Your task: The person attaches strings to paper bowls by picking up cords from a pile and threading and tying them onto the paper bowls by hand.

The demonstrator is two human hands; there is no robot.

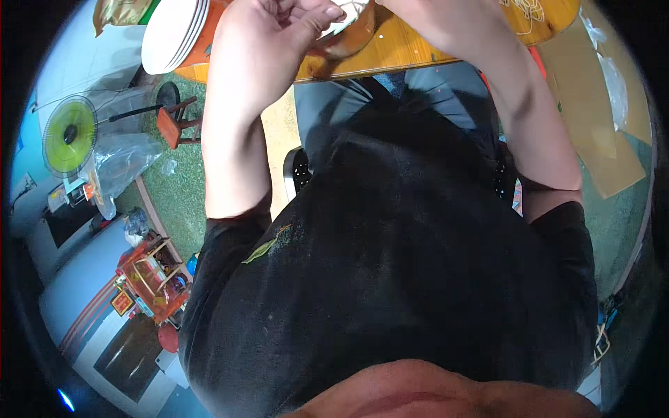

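At the top edge, my left hand [296, 21] is over the wooden table [404, 52], its fingers curled and its thumb pointing right. Whatever those fingers hold is hidden. Just beyond the thumb, white strips [352, 17] lie in a round see-through bowl [359, 42] near the table's front edge. My right hand [421, 14] reaches in right of the bowl; its fingers are cut off by the frame. Thin pale strands [526, 14] lie on the table to the right of my right wrist.
Stacked white plates or bowls [171, 35] stand at the table's left edge. On the left are a green fan [70, 132], a small reddish stool [171, 129] and plastic bags [122, 160]. Flattened cardboard [592, 118] lies at right. A green leaf [261, 251] clings to my black shirt.
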